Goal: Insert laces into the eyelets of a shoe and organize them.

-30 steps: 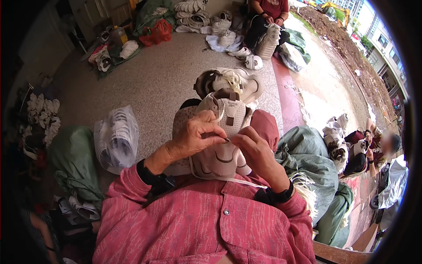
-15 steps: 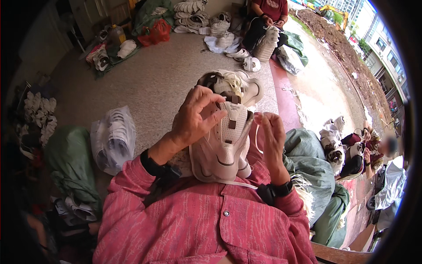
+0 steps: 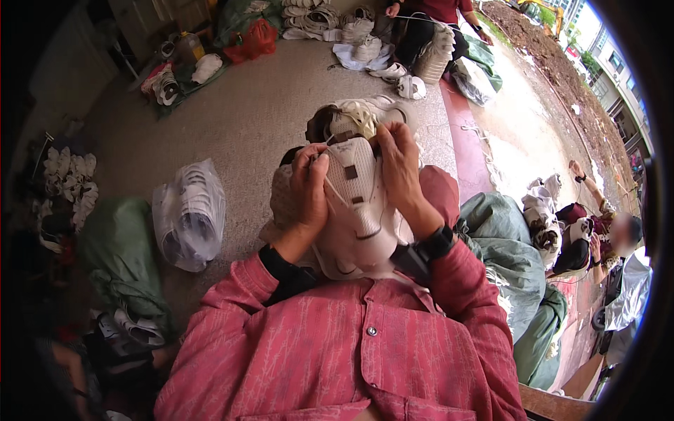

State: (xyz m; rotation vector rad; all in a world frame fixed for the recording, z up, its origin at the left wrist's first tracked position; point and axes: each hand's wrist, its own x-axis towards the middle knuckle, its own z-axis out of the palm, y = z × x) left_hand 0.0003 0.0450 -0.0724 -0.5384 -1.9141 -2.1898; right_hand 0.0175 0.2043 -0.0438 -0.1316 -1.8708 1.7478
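Note:
A pale shoe upper [image 3: 361, 210] with a mesh tongue and dark lace loops stands in front of my chest, toe toward me. Beyond it, other pale uppers are stacked, with a bundle of cream shoelaces [image 3: 364, 119] on top. My left hand [image 3: 309, 189] is closed at the left edge of the upper, thumb and fingertips pinching it. A thin pale lace runs down from near those fingers across the tongue. My right hand [image 3: 401, 165] is closed in a pinch at the upper's right edge, near the lace bundle; what is between its fingertips is hidden.
To the left, a clear plastic bag of stacked uppers [image 3: 189, 217] stands beside a green sack [image 3: 119, 245]. Grey-green sacks [image 3: 502, 231] lie close on my right. A person in dark red [image 3: 435, 14] sits ahead with a stack of uppers [image 3: 435, 52]. Another person works at far right.
Both hands have come down onto the upper's two edges: the left moved lower, the right moved up and inward. The view has shifted slightly. The person ahead has spread their arms, stretching a lace.

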